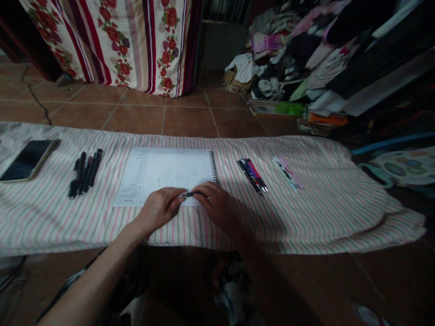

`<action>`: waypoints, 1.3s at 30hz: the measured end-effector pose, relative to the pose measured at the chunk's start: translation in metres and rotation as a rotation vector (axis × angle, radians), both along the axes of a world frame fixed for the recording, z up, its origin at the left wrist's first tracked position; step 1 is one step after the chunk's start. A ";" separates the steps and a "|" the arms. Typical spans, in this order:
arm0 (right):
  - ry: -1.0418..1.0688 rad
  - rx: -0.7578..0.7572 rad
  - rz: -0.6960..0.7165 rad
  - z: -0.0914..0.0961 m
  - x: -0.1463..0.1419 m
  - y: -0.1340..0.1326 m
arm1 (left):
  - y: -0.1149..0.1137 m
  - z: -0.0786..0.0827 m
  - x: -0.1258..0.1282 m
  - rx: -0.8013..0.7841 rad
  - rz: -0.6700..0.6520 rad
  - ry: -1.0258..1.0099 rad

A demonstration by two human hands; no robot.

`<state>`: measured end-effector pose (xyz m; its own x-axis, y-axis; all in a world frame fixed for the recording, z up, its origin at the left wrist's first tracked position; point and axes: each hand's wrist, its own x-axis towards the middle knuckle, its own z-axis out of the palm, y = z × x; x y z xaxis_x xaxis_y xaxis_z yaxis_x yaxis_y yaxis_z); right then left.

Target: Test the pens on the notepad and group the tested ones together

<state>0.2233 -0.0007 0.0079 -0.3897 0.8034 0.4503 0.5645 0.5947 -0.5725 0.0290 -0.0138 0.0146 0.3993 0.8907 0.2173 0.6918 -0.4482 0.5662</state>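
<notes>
Both hands meet over the near edge of a white spiral notebook [176,165], whose coil runs down its right side. Between them is a dark pen [190,194], held roughly level. My left hand [162,206] pinches its left end, where a lighter tip shows. My right hand [217,203] closes its fingers on the right end and hides that part. Faint grey marks and printed text show on the notebook's page.
Several black pens [86,172] and a phone [29,158] lie left of the notebook. To the right are a bunch of dark and coloured pens [252,174] and several pastel pens [287,173]. A striped cloth [322,194] covers the surface; piled clothes [288,50] stand beyond.
</notes>
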 end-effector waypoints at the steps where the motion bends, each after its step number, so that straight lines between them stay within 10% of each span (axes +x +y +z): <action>1: -0.011 -0.011 -0.007 0.000 0.000 0.000 | 0.000 0.000 0.000 0.003 -0.002 0.000; 12: 0.111 -0.329 -0.116 0.009 -0.006 -0.005 | -0.001 -0.001 -0.003 0.078 -0.044 -0.019; 29: 0.041 0.007 0.003 0.000 0.000 -0.001 | -0.001 -0.001 -0.004 -0.089 0.059 -0.046; 39: 0.142 -0.254 -0.117 0.006 -0.006 -0.007 | -0.003 -0.002 -0.005 0.001 -0.017 -0.032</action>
